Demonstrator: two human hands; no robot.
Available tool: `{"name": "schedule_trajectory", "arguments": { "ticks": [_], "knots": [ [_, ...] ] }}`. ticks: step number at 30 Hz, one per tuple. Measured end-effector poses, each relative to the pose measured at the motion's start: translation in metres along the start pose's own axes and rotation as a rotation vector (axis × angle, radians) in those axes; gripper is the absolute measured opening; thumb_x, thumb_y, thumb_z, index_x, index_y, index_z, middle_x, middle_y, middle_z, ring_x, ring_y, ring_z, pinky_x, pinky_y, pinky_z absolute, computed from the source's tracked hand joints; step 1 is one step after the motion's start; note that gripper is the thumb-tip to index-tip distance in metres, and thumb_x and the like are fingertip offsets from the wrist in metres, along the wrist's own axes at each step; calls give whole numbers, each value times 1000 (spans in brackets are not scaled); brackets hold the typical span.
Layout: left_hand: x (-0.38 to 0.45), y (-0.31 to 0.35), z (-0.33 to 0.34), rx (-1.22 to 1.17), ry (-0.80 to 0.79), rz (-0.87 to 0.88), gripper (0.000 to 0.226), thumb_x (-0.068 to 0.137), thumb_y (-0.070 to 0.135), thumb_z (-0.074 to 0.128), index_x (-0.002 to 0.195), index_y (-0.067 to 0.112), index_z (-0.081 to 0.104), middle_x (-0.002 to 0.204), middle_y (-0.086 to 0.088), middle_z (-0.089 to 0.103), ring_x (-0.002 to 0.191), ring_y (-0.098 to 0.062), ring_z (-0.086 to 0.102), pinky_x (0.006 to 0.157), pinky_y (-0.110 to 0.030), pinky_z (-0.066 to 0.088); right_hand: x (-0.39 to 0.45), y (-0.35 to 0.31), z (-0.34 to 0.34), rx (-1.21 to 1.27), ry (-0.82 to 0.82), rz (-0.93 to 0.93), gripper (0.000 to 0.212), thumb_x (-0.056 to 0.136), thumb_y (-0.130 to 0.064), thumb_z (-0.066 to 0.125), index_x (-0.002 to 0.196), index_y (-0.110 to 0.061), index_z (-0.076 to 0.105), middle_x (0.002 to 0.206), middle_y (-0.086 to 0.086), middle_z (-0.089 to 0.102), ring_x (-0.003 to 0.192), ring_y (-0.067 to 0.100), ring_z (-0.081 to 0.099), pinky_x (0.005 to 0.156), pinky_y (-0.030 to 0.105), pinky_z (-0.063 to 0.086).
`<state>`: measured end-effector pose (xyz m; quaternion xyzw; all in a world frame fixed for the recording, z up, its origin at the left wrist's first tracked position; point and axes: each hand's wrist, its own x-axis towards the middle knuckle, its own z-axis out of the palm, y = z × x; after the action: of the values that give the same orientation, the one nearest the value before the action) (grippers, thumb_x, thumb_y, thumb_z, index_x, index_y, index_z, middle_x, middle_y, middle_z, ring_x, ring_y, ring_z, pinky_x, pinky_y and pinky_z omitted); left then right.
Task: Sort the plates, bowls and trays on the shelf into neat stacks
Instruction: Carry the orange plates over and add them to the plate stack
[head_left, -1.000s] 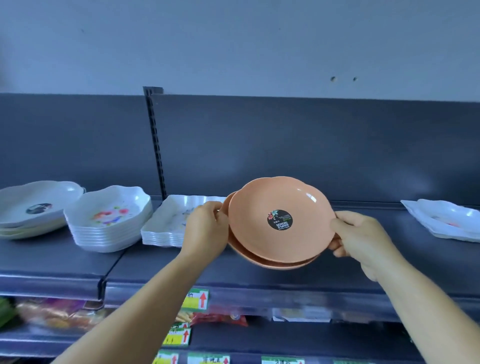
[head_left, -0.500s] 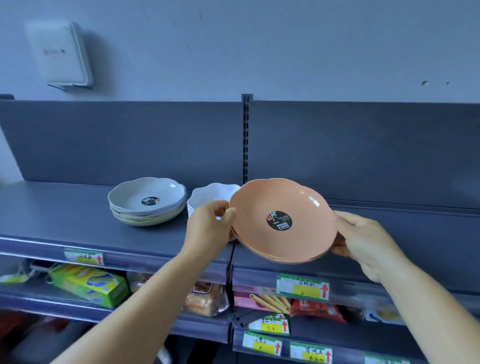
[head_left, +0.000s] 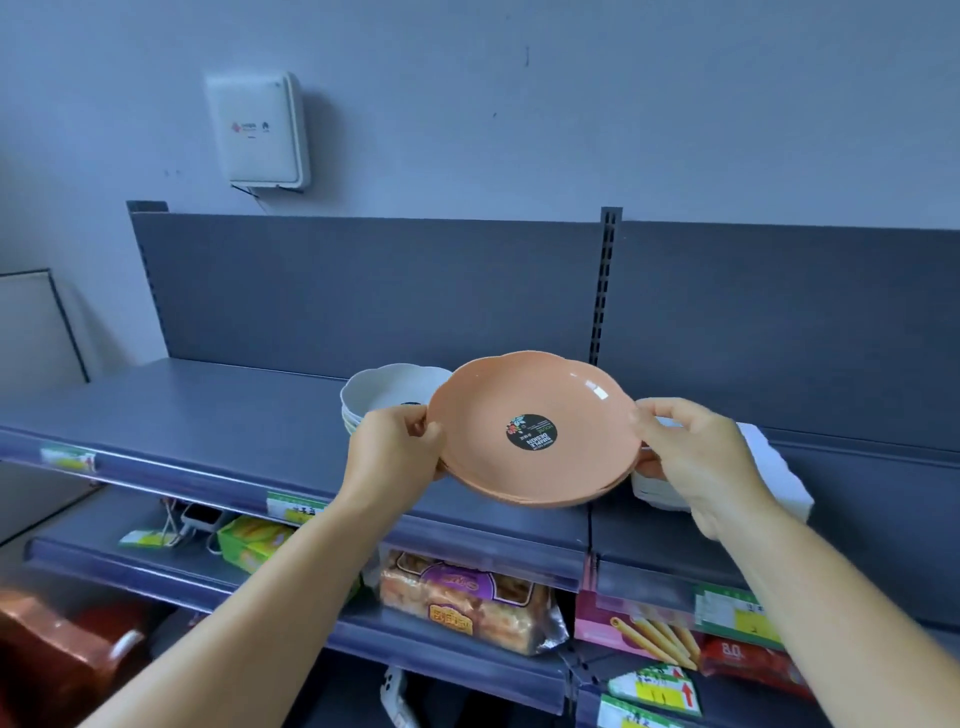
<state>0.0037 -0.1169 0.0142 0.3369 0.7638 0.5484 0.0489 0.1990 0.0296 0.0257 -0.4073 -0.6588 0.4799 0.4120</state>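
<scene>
Single head view, angled down, close to the shelf (head_left: 218, 415)

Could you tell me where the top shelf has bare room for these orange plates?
The shelf lies bare from its left end to the white bowls. Behind the orange plates it is crowded: bowls on the left, white trays on the right.

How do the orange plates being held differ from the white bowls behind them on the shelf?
The orange plates are peach-orange; the white bowls are white. The plates are held in the air, tilted, by the left hand and right hand; the bowls rest flat on the shelf. The plates look shallower and wider than the bowls. Both are stacked, with scalloped rims and a dark round sticker.
</scene>
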Motion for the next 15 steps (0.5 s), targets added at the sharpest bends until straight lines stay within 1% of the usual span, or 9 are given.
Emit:
{"name": "schedule_trajectory", "arguments": {
  "ticks": [1, 3, 4, 7, 8, 10, 12, 13, 15],
  "knots": [
    [5, -5, -7, 4, 24, -12, 25, 87, 9, 48, 79, -9, 64, 57, -8, 53, 41, -10, 47, 39, -11, 33, 3, -4, 10, -22, -27, -15, 14, 89, -18, 63, 101, -18, 71, 83, 5, 72, 68, 22, 65, 78, 42, 56],
    [16, -14, -20, 24, 66, -28, 27, 83, 15, 48, 78, -7, 63, 56, -7, 52, 51, -16, 43, 48, -18, 31, 10, -11, 31, -45, -84, -47, 20, 85, -11, 61, 97, -20, 74, 79, 6, 73, 66, 20, 65, 74, 35, 54],
    [22, -19, -26, 32, 87, -34, 28, 81, 17, 47, 78, -6, 62, 56, -7, 52, 54, -16, 42, 51, -22, 31, 15, -15, 42, -59, -111, -62, 23, 82, -8, 59, 94, -21, 74, 78, 7, 74, 65, 20, 64, 70, 31, 52],
    [41, -28, -42, 51, 160, -56, 24, 81, 14, 48, 77, -3, 64, 57, -11, 56, 56, -18, 44, 53, -25, 32, 34, -25, 74, -135, -161, -103, 25, 80, -7, 58, 92, -24, 73, 81, 3, 74, 62, 18, 62, 61, 27, 50],
    [48, -30, -47, 53, 183, -57, 23, 81, 12, 48, 77, -1, 66, 58, -13, 59, 56, -19, 45, 53, -25, 33, 42, -28, 84, -159, -179, -120, 24, 80, -7, 58, 92, -23, 73, 83, 4, 74, 61, 18, 60, 59, 28, 50],
    [63, -33, -54, 67, 217, -62, 23, 82, 11, 49, 76, 1, 69, 59, -12, 63, 56, -22, 47, 52, -25, 35, 62, -32, 104, -215, -223, -152, 22, 79, -4, 56, 90, -13, 72, 89, 15, 73, 61, 17, 55, 61, 33, 51],
    [78, -37, -57, 98, 242, -82, 24, 82, 10, 48, 76, -1, 69, 59, -10, 59, 56, -23, 43, 52, -25, 34, 83, -35, 122, -282, -251, -171, 21, 77, -3, 54, 91, -4, 70, 94, 20, 71, 64, 19, 52, 62, 38, 50],
    [86, -40, -57, 118, 254, -97, 24, 82, 10, 48, 77, -3, 68, 60, -10, 56, 57, -23, 39, 52, -26, 33, 95, -35, 130, -303, -261, -172, 21, 77, -3, 53, 89, -5, 70, 93, 20, 71, 64, 21, 54, 64, 40, 52],
    [102, -45, -56, 157, 277, -126, 24, 81, 10, 48, 78, -6, 65, 61, -10, 51, 59, -22, 34, 52, -26, 31, 119, -34, 147, -337, -286, -171, 22, 76, -4, 53, 85, -7, 72, 86, 16, 73, 65, 25, 63, 73, 43, 58]
  ]
}}
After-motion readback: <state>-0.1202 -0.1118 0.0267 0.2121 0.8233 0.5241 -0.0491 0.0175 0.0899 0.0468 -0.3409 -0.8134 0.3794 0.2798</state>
